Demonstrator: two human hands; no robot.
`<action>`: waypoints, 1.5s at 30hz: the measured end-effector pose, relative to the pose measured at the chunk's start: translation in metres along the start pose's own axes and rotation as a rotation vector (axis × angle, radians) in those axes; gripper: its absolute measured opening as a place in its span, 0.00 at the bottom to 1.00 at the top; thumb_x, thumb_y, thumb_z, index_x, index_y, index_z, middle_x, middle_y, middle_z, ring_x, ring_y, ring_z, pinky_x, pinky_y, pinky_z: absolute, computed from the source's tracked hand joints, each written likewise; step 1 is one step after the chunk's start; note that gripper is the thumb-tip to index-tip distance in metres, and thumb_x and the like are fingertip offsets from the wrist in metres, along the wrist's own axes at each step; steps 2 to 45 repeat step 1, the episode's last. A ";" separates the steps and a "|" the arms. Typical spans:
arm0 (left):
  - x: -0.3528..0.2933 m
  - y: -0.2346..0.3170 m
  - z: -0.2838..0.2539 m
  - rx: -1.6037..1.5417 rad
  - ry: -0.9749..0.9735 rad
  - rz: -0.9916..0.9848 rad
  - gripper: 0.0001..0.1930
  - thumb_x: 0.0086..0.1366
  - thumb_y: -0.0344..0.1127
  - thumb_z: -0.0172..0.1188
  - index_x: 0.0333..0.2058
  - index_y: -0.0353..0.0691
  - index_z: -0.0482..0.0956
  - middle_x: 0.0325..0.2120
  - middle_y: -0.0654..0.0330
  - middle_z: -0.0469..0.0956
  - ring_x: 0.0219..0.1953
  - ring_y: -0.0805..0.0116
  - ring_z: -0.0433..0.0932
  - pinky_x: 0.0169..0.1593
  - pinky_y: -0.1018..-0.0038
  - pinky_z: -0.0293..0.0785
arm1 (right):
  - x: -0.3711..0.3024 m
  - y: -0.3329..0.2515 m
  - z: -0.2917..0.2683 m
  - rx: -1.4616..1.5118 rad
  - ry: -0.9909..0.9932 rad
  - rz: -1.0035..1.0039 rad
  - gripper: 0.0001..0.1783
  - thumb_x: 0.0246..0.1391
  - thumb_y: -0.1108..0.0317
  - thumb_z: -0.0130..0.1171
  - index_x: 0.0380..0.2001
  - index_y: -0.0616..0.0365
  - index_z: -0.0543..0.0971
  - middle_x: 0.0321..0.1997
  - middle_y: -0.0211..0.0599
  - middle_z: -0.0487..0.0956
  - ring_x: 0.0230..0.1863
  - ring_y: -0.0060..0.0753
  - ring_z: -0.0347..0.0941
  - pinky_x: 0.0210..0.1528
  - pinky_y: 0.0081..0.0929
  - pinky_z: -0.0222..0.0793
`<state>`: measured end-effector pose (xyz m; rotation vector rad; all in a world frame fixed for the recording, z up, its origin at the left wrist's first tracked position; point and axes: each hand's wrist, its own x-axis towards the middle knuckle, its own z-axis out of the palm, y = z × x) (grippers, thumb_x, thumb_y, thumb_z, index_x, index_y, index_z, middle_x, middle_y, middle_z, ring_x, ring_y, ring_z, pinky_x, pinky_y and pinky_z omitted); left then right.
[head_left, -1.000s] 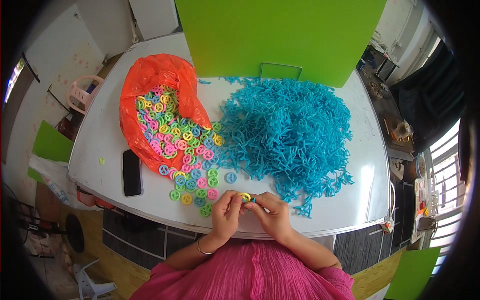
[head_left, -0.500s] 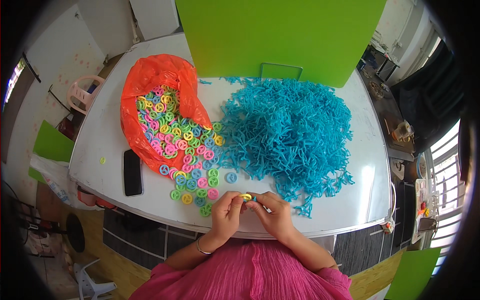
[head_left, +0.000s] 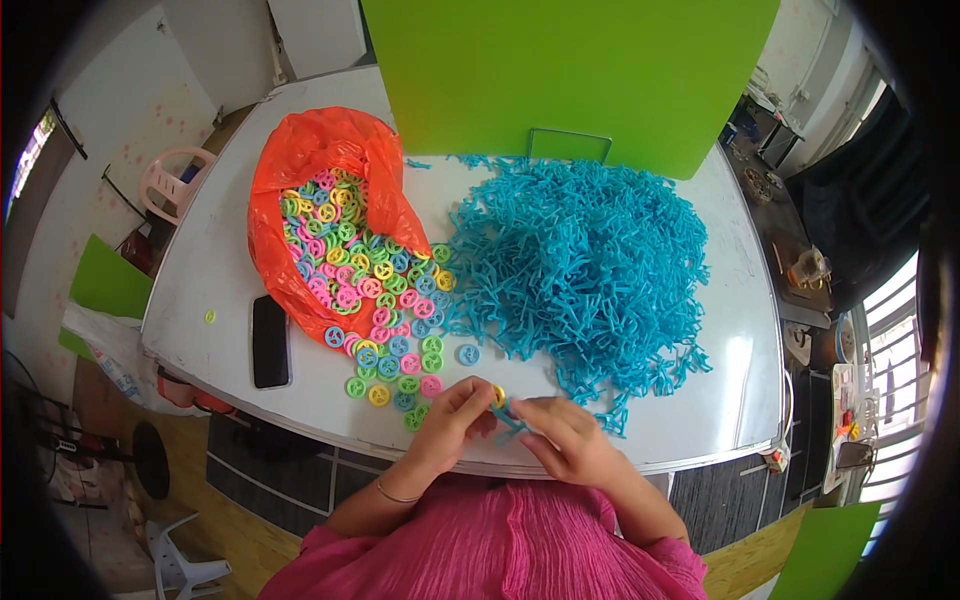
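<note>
Just over the table's near edge, my left hand (head_left: 452, 428) pinches a small yellow plastic wheel (head_left: 499, 396) between thumb and fingers. A blue forked plastic piece (head_left: 509, 419) is against the wheel, between my two hands. My right hand (head_left: 568, 438) is closed around the blue piece's other side, its fingertips slightly blurred. To the left of my hands lie loose spoked wheels (head_left: 431, 386) in pink, green, blue and yellow. More of them fill an open red plastic bag (head_left: 275, 235). A large heap of similar blue pieces (head_left: 590, 265) lies beyond my right hand.
All this rests on a white table (head_left: 205, 275). A dark phone (head_left: 270, 342) lies left of the loose wheels, and one small green ring (head_left: 210, 316) is farther left. A tall green board (head_left: 570, 75) stands at the far edge, with a wire frame (head_left: 570, 145) before it.
My right hand has shifted a little to the right and turned, and more of the blue piece shows between my hands. My left hand still pinches the yellow wheel. The whole view has shifted slightly.
</note>
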<state>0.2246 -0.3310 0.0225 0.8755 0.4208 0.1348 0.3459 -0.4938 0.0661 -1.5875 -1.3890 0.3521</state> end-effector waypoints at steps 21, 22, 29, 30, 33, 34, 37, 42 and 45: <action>-0.002 0.002 0.001 -0.086 0.057 -0.050 0.12 0.67 0.44 0.54 0.38 0.41 0.75 0.27 0.68 0.75 0.29 0.81 0.74 0.33 0.85 0.68 | 0.000 0.006 -0.013 -0.204 -0.109 -0.258 0.32 0.56 0.67 0.59 0.63 0.50 0.64 0.51 0.45 0.76 0.52 0.48 0.73 0.52 0.34 0.69; -0.002 0.002 0.001 -0.086 0.057 -0.050 0.12 0.67 0.44 0.54 0.38 0.41 0.75 0.27 0.68 0.75 0.29 0.81 0.74 0.33 0.85 0.68 | 0.000 0.006 -0.013 -0.204 -0.109 -0.258 0.32 0.56 0.67 0.59 0.63 0.50 0.64 0.51 0.45 0.76 0.52 0.48 0.73 0.52 0.34 0.69; -0.002 0.002 0.001 -0.086 0.057 -0.050 0.12 0.67 0.44 0.54 0.38 0.41 0.75 0.27 0.68 0.75 0.29 0.81 0.74 0.33 0.85 0.68 | 0.000 0.006 -0.013 -0.204 -0.109 -0.258 0.32 0.56 0.67 0.59 0.63 0.50 0.64 0.51 0.45 0.76 0.52 0.48 0.73 0.52 0.34 0.69; -0.002 0.002 0.001 -0.086 0.057 -0.050 0.12 0.67 0.44 0.54 0.38 0.41 0.75 0.27 0.68 0.75 0.29 0.81 0.74 0.33 0.85 0.68 | 0.000 0.006 -0.013 -0.204 -0.109 -0.258 0.32 0.56 0.67 0.59 0.63 0.50 0.64 0.51 0.45 0.76 0.52 0.48 0.73 0.52 0.34 0.69; -0.002 0.002 0.001 -0.086 0.057 -0.050 0.12 0.67 0.44 0.54 0.38 0.41 0.75 0.27 0.68 0.75 0.29 0.81 0.74 0.33 0.85 0.68 | 0.000 0.006 -0.013 -0.204 -0.109 -0.258 0.32 0.56 0.67 0.59 0.63 0.50 0.64 0.51 0.45 0.76 0.52 0.48 0.73 0.52 0.34 0.69; -0.002 0.002 0.001 -0.086 0.057 -0.050 0.12 0.67 0.44 0.54 0.38 0.41 0.75 0.27 0.68 0.75 0.29 0.81 0.74 0.33 0.85 0.68 | 0.000 0.006 -0.013 -0.204 -0.109 -0.258 0.32 0.56 0.67 0.59 0.63 0.50 0.64 0.51 0.45 0.76 0.52 0.48 0.73 0.52 0.34 0.69; -0.002 0.002 0.001 -0.086 0.057 -0.050 0.12 0.67 0.44 0.54 0.38 0.41 0.75 0.27 0.68 0.75 0.29 0.81 0.74 0.33 0.85 0.68 | 0.000 0.006 -0.013 -0.204 -0.109 -0.258 0.32 0.56 0.67 0.59 0.63 0.50 0.64 0.51 0.45 0.76 0.52 0.48 0.73 0.52 0.34 0.69; -0.002 0.002 0.001 -0.086 0.057 -0.050 0.12 0.67 0.44 0.54 0.38 0.41 0.75 0.27 0.68 0.75 0.29 0.81 0.74 0.33 0.85 0.68 | 0.000 0.006 -0.013 -0.204 -0.109 -0.258 0.32 0.56 0.67 0.59 0.63 0.50 0.64 0.51 0.45 0.76 0.52 0.48 0.73 0.52 0.34 0.69; -0.002 0.002 0.001 -0.086 0.057 -0.050 0.12 0.67 0.44 0.54 0.38 0.41 0.75 0.27 0.68 0.75 0.29 0.81 0.74 0.33 0.85 0.68 | 0.000 0.006 -0.013 -0.204 -0.109 -0.258 0.32 0.56 0.67 0.59 0.63 0.50 0.64 0.51 0.45 0.76 0.52 0.48 0.73 0.52 0.34 0.69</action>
